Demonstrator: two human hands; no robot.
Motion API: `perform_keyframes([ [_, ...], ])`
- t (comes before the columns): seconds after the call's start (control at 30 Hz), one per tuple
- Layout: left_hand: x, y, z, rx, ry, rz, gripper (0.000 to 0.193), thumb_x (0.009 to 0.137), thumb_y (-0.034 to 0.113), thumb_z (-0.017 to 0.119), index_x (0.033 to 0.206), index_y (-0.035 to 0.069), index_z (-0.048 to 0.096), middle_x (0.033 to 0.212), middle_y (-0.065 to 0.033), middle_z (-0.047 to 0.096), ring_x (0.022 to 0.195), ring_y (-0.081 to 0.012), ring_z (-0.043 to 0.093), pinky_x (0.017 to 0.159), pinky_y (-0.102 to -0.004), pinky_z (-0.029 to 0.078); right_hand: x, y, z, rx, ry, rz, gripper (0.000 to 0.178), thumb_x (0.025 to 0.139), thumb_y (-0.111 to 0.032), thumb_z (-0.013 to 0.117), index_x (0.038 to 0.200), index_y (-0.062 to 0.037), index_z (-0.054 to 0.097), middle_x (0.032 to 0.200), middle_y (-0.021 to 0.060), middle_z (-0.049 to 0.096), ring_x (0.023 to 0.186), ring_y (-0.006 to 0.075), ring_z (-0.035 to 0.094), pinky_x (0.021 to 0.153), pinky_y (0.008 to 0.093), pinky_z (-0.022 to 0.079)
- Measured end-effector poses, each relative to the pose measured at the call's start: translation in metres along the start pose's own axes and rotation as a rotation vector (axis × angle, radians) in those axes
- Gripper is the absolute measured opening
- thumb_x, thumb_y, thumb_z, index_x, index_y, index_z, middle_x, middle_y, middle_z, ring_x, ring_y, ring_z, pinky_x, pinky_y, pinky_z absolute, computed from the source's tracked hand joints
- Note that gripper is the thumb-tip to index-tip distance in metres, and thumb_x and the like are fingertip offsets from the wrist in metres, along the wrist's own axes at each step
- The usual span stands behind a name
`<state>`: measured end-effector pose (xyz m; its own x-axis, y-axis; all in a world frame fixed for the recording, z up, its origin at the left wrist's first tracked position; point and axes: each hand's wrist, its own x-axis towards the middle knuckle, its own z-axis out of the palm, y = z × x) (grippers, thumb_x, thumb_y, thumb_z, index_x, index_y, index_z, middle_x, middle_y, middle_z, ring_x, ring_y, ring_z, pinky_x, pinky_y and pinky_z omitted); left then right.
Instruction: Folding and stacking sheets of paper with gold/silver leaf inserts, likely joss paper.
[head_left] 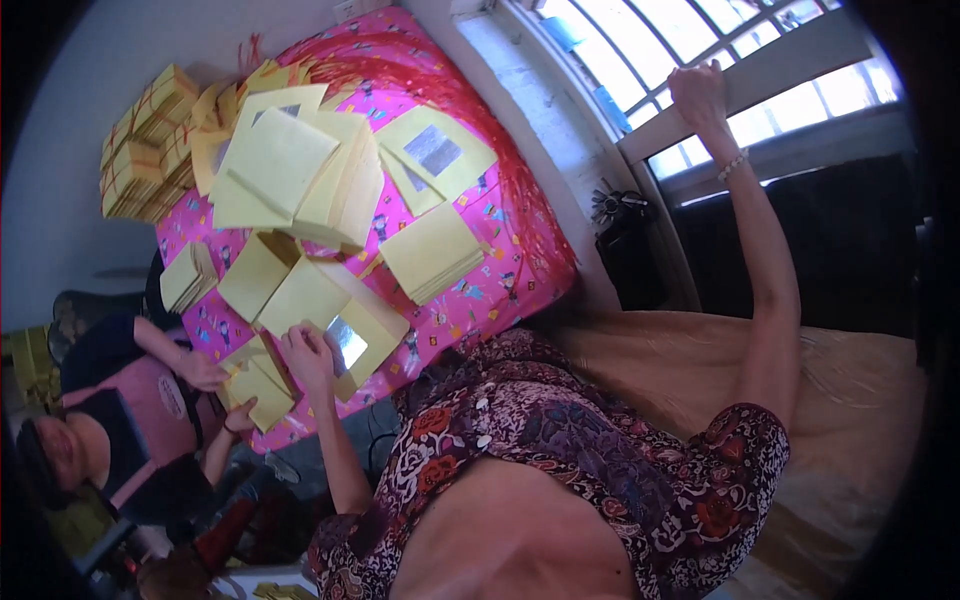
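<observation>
My left hand (308,352) is low over the near edge of the table, fingers curled together against a pale yellow paper piece (300,300). Whatever lies between those fingertips is hidden. Beside it, a yellow envelope-like piece with a shiny silver rectangle (346,342) catches the light. My right hand (700,98), wearing a beaded bracelet, is raised far to the right in front of the window's pale rail (800,75). Its fingers are closed, and I cannot make out what they grip. A stack of yellow pieces (432,254) lies right of my left hand.
Large yellow stacks (275,165) and tied bundles (150,160) crowd the far side of the pink patterned table (450,325). Red strands (515,190) trail along its right edge. At left, a co-worker's hands (205,372) handle yellow pieces (262,385). A small fan (608,205) stands below the window.
</observation>
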<state>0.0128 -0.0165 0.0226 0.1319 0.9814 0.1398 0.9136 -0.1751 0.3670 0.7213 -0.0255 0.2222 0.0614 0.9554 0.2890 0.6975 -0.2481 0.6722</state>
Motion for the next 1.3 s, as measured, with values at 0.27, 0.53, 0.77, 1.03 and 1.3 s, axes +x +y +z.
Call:
perform_keyframes([
  [0.27, 0.007, -0.037, 0.014, -0.165, 0.137, 0.132, 0.019, 0.079, 0.010, 0.060, 0.097, 0.008, 0.063, 0.087, -0.0137, 0.056, 0.086, -0.0343, 0.055, 0.078, -0.0445, 0.044, 0.041, 0.007, 0.032, -0.190, -0.095, -0.098, 0.026, 0.088, -0.023, 0.054, 0.068, -0.0150, 0.068, 0.066, 0.0070, 0.067, 0.064, 0.0258, 0.066, 0.062, 0.0434, 0.049],
  [0.53, -0.003, -0.032, 0.005, -0.112, 0.117, 0.048, 0.025, 0.081, 0.006, 0.061, 0.106, 0.006, 0.062, 0.103, -0.0139, 0.056, 0.101, -0.0330, 0.054, 0.088, -0.0409, 0.046, 0.088, -0.006, 0.038, -0.189, 0.029, -0.106, 0.033, 0.092, -0.025, 0.052, 0.068, -0.0116, 0.070, 0.071, 0.0099, 0.070, 0.064, 0.0241, 0.068, 0.074, 0.0443, 0.048],
  [0.77, -0.025, -0.038, -0.002, -0.179, 0.179, 0.043, 0.031, 0.078, 0.003, 0.062, 0.109, 0.006, 0.060, 0.105, -0.0147, 0.054, 0.101, -0.0339, 0.052, 0.089, -0.0435, 0.044, 0.099, -0.015, 0.041, -0.202, 0.041, -0.103, 0.034, 0.093, -0.026, 0.051, 0.067, -0.0126, 0.070, 0.070, 0.0093, 0.070, 0.063, 0.0239, 0.068, 0.076, 0.0437, 0.048],
  [1.03, -0.049, -0.049, -0.016, -0.225, 0.202, 0.026, 0.033, 0.078, 0.001, 0.060, 0.111, 0.007, 0.061, 0.109, -0.0155, 0.054, 0.104, -0.0342, 0.052, 0.090, -0.0438, 0.043, 0.095, -0.010, 0.024, -0.256, 0.020, -0.093, 0.032, 0.090, -0.021, 0.055, 0.063, -0.0136, 0.070, 0.063, 0.0079, 0.069, 0.059, 0.0213, 0.069, 0.076, 0.0408, 0.050],
  [1.3, -0.068, -0.059, -0.018, -0.233, 0.201, -0.086, 0.026, 0.085, 0.001, 0.058, 0.110, 0.004, 0.062, 0.111, -0.0166, 0.055, 0.110, -0.0342, 0.052, 0.095, -0.0408, 0.042, 0.092, -0.028, 0.018, -0.263, -0.004, -0.032, 0.030, 0.089, -0.020, 0.057, 0.064, -0.0164, 0.072, 0.063, 0.0071, 0.069, 0.061, 0.0199, 0.070, 0.079, 0.0385, 0.049],
])
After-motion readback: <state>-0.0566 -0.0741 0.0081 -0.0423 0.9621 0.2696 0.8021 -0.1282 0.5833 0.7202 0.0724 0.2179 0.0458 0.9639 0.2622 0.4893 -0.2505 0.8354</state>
